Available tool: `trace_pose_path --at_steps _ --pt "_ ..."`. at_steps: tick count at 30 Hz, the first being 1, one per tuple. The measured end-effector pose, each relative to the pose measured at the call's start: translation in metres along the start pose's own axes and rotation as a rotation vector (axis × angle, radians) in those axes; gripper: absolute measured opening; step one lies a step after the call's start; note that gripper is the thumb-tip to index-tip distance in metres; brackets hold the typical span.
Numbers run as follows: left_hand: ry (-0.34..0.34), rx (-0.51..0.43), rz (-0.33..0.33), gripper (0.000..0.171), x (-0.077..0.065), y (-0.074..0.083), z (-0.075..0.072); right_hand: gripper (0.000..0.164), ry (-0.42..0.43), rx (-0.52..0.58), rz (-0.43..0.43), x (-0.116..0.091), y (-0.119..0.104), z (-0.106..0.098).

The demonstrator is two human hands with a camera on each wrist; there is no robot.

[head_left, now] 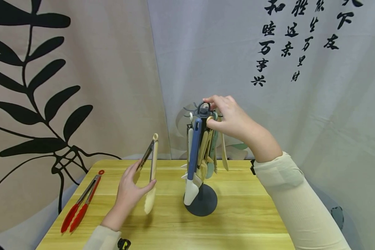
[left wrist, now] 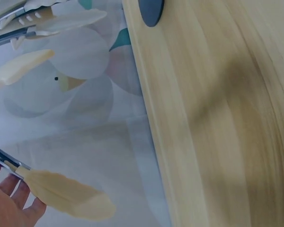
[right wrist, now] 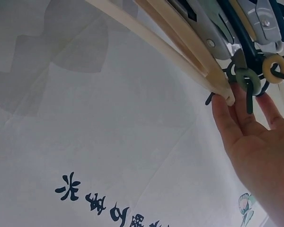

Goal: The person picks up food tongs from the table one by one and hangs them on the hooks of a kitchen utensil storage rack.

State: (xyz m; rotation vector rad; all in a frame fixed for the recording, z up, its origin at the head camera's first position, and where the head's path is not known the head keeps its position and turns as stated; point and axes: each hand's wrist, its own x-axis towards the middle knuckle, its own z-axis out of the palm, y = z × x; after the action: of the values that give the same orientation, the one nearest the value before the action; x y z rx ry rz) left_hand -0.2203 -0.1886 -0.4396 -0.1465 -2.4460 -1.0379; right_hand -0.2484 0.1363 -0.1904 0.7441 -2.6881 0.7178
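My left hand (head_left: 129, 189) holds a pair of cream-headed tongs (head_left: 154, 159) above the table, ring end up and arms spread. In the left wrist view, the fingers lie along one arm of these tongs (left wrist: 68, 194), just above the scalloped head. My right hand (head_left: 232, 116) grips the hooked top of a dark utensil rack (head_left: 203, 111); its thumb is by a yellow hanging ring. In the right wrist view, the right hand's fingers (right wrist: 225, 118) reach among the hooks, touching a cream handle's end. A blue-handled spatula (head_left: 194, 149) hangs in front. Other hanging utensils partly overlap.
Red-tipped tongs (head_left: 85, 203) lie on the wooden table (head_left: 243, 215) at the left. The rack's round dark base (head_left: 206, 205) stands near the table's middle. Behind is a cloth backdrop (head_left: 118, 86) with printed leaves and writing.
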Motion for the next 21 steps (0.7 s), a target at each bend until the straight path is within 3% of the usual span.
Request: trace_pose_path --at_steps 21 --pt "-0.015 -0.091 0.092 0.090 0.007 0.019 -0.002 0.056 0.002 -0.009 0.006 0.000 -0.001 0.002"
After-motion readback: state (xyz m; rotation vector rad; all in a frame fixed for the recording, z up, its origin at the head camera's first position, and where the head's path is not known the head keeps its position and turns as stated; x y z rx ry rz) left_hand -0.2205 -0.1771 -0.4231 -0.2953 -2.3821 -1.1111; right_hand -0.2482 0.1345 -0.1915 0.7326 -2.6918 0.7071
